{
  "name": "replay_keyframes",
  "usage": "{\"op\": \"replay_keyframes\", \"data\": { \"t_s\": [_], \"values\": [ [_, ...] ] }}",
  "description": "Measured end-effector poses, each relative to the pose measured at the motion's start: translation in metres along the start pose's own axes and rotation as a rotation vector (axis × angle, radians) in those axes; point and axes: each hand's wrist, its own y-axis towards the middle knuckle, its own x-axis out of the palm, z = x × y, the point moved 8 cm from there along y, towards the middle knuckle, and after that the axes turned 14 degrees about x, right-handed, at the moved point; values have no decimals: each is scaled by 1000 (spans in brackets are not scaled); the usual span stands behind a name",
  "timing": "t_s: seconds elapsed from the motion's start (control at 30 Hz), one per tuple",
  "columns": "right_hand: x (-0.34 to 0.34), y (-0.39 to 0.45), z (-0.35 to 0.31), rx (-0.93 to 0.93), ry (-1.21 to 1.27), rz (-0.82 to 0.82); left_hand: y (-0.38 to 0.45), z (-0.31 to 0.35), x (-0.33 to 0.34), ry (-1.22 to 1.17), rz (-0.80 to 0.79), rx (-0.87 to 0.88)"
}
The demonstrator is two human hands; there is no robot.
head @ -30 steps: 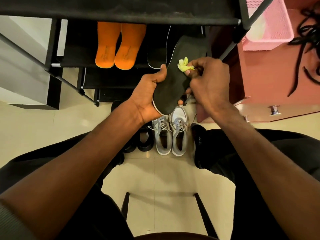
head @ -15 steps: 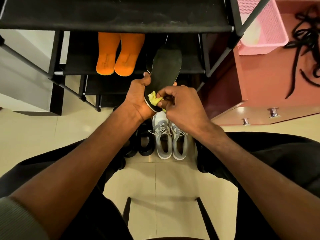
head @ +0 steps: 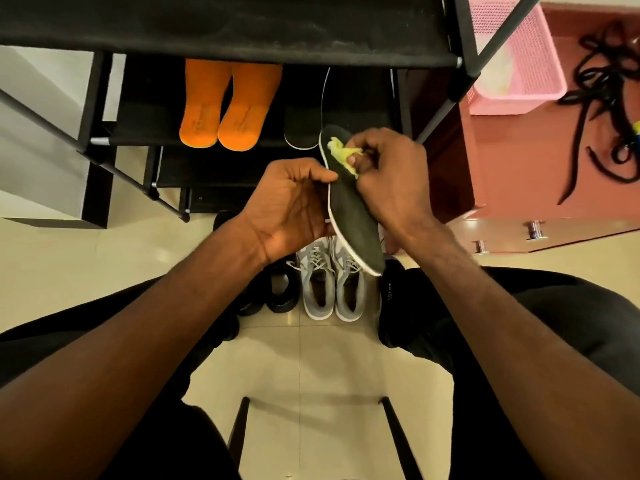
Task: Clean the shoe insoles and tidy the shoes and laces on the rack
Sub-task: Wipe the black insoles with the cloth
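My left hand (head: 294, 206) holds a black insole (head: 353, 216) with a white rim by its left edge, in front of the black shoe rack (head: 242, 32). My right hand (head: 391, 174) pinches a small yellow cloth (head: 341, 155) against the insole's upper end. Two orange insoles (head: 228, 105) lie on a rack shelf, with another black insole (head: 304, 129) beside them. A pair of grey sneakers (head: 330, 278) stands on the floor below my hands, next to black shoes (head: 277, 292).
A pink basket (head: 519, 57) and a tangle of black laces (head: 602, 81) lie on a reddish cabinet top (head: 519, 161) at the right. My legs in dark trousers flank the shoes. Chair legs (head: 239, 434) show below on the tiled floor.
The insole has tilted so its lower end points toward me and right. My right hand with the cloth has moved from the insole's lower end up to its top end.
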Motion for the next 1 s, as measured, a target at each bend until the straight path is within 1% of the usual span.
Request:
{"op": "replay_keyframes", "data": {
  "t_s": [0.1, 0.23, 0.33, 0.37, 0.4, 0.43, 0.53, 0.63, 0.7, 0.77, 0.9, 1.0],
  "values": [
    [21, -15, -8, -60, 39, -119, 8, 4, -8, -123, 45, 67],
    [36, -34, -24, -169, 39, -227, 12, 15, -25, -42, 169, 145],
    [50, -50, -34, -240, 16, -423, 15, 31, -37, -21, 253, 218],
    [52, -53, -35, -259, -11, -444, 16, 34, -40, -20, 263, 224],
    [50, -53, -34, -275, -44, -415, 17, 34, -42, -6, 263, 222],
    [45, -50, -32, -282, -80, -350, 17, 34, -42, 21, 249, 216],
    [22, -30, -20, -233, -192, -79, 14, 21, -26, 140, 143, 136],
    [-8, -8, -9, -122, -167, 136, 9, 10, -16, 198, 56, 72],
    [-27, 1, -1, -54, -109, 235, 7, 9, -15, 200, 25, 61],
    [-35, 4, 1, -37, -53, 242, 7, 13, -14, 173, 19, 87],
    [-4, -10, -7, -137, -23, 41, 19, 35, -22, 59, 100, 239],
    [18, -31, -12, -180, 39, -73, 25, 51, -23, -69, 66, 306]
  ]
}}
